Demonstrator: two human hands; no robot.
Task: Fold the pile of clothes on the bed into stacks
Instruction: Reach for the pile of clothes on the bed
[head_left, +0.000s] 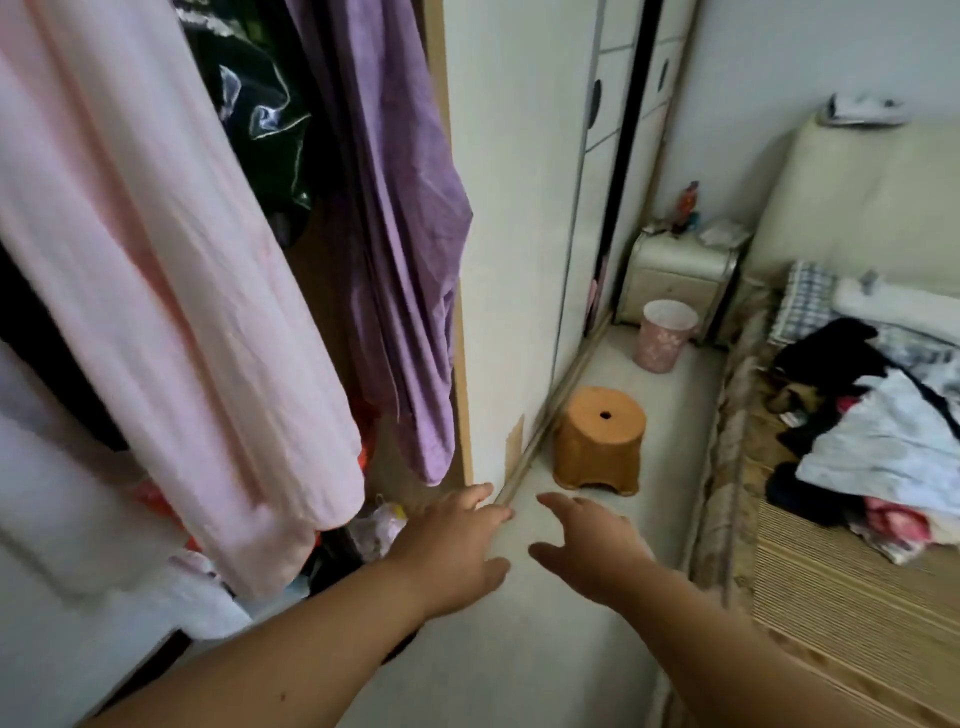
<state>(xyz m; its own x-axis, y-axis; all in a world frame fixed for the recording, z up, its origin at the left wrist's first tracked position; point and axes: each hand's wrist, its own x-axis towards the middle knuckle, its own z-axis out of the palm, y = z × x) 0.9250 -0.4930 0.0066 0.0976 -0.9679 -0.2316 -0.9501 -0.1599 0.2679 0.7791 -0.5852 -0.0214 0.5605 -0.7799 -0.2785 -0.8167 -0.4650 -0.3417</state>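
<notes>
White wardrobe (511, 208), orange stool (597, 441) (pale floor (672, 415))

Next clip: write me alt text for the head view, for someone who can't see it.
The left hand and right hand reach forward, open and empty, beside an open wardrobe hung with a pink garment and a purple garment. The unfolded pile of clothes lies on the bed at right; an orange stool stands on the floor ahead.
</notes>
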